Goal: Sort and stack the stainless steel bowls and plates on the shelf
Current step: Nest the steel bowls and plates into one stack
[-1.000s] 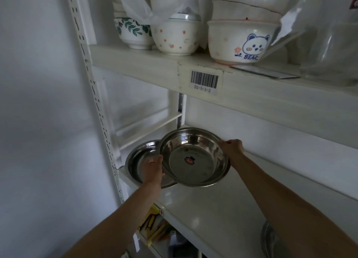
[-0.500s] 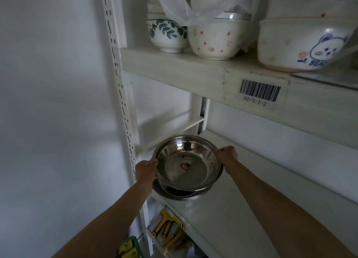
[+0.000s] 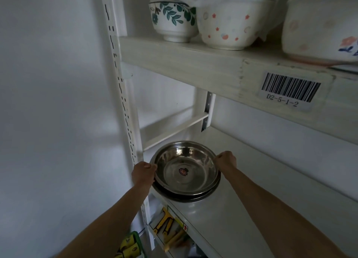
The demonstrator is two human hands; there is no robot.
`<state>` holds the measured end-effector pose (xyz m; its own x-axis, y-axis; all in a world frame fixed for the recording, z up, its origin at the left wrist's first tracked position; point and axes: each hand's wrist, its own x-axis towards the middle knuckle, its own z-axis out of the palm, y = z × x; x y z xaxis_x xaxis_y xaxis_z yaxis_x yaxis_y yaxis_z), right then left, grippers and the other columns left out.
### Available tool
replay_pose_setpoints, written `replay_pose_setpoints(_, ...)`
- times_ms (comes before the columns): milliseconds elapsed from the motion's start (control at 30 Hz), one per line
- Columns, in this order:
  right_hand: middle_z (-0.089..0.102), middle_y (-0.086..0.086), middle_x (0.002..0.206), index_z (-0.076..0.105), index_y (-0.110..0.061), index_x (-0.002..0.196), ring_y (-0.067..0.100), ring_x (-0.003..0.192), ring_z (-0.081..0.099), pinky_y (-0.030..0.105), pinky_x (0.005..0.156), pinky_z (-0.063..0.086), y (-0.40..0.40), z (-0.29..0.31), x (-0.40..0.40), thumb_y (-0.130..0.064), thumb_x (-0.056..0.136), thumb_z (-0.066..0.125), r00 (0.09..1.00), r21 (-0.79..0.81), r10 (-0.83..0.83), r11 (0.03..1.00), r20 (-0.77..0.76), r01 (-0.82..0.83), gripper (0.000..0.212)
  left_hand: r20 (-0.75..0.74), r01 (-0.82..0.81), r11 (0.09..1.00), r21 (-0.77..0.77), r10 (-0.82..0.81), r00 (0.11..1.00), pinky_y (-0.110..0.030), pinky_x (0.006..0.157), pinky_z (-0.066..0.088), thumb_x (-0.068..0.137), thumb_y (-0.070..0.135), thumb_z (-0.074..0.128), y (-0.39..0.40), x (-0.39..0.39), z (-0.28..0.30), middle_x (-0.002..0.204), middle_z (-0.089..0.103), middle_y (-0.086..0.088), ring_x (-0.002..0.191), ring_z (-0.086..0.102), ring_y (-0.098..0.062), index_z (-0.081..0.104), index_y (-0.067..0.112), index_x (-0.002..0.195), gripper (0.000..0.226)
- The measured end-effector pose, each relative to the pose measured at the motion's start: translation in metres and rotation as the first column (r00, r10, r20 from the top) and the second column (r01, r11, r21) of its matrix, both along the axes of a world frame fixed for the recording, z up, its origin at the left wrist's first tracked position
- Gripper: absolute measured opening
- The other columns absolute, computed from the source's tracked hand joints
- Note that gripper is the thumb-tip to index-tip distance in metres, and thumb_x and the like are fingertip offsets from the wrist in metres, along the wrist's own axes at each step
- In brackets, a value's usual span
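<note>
Round shiny stainless steel bowl (image 3: 187,170) nested in dark-rimmed steel dish (image 3: 193,196) at white shelf's (image 3: 242,215) left front corner. Rim pinched by left hand (image 3: 143,173) and right hand (image 3: 226,159) on opposite sides; bowl lies between them, both equally near.

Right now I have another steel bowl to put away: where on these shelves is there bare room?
Free: the lower shelf right of the steel bowl stack, between the right hand and the back wall. Crowded: the left corner, where the left hand grips the stack, and the upper shelf, lined with ceramic bowls.
</note>
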<state>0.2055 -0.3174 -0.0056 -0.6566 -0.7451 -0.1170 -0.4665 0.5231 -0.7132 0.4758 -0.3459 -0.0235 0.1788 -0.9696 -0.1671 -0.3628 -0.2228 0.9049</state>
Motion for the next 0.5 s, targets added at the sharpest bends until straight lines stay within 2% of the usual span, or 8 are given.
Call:
replay_pose_setpoints(100, 0.065, 0.015, 0.078, 0.054, -0.007, 0.064, 0.032, 0.083, 0.068, 0.03, 0.069, 0.048, -0.001, -0.004, 0.001, -0.011, 0.079, 0.056, 0.998, -0.002, 0.018, 1.0, -0.057, -0.018, 0.015, 0.105, 0.015, 0.999, -0.029, -0.012, 0.994, -0.043, 0.072, 0.06, 0.082, 0.023, 0.066, -0.002, 0.001, 0.0, 0.068, 0.07, -0.013, 0.066, 0.069, -0.03, 0.066, 0.008, 0.071, 0.018)
replay_pose_setpoints(200, 0.071, 0.019, 0.091, 0.056, -0.007, 0.073, 0.035, 0.086, 0.068, 0.031, 0.069, 0.049, -0.002, -0.006, 0.003, -0.015, 0.08, 0.057, 0.99, 0.008, 0.041, 0.999, -0.138, -0.04, 0.011, 0.159, 0.026, 1.0, -0.016, -0.023, 0.987, -0.042, 0.076, 0.06, 0.083, 0.026, 0.068, -0.003, 0.003, 0.0, 0.072, 0.071, -0.007, 0.068, 0.07, -0.027, 0.066, 0.011, 0.077, 0.017)
replay_pose_setpoints(400, 0.072, 0.016, 0.088, 0.054, -0.011, 0.07, 0.032, 0.08, 0.068, 0.026, 0.061, 0.041, -0.007, -0.012, 0.005, -0.009, 0.081, 0.056, 0.963, 0.037, 0.079, 0.997, -0.256, -0.072, 0.01, 0.194, -0.011, 1.0, 0.02, 0.007, 0.981, -0.04, 0.078, 0.059, 0.081, 0.029, 0.072, -0.006, 0.007, -0.002, 0.074, 0.072, -0.005, 0.069, 0.071, -0.024, 0.069, 0.01, 0.082, 0.019)
replay_pose_setpoints(500, 0.071, 0.015, 0.091, 0.062, -0.007, 0.078, 0.032, 0.084, 0.068, 0.026, 0.063, 0.04, -0.007, -0.015, 0.004, -0.011, 0.082, 0.057, 0.961, 0.039, 0.081, 0.997, -0.266, -0.073, 0.009, 0.216, -0.013, 1.0, 0.02, 0.008, 0.976, -0.038, 0.078, 0.058, 0.081, 0.031, 0.071, -0.007, 0.008, -0.006, 0.076, 0.073, -0.007, 0.071, 0.07, -0.024, 0.07, 0.009, 0.081, 0.022)
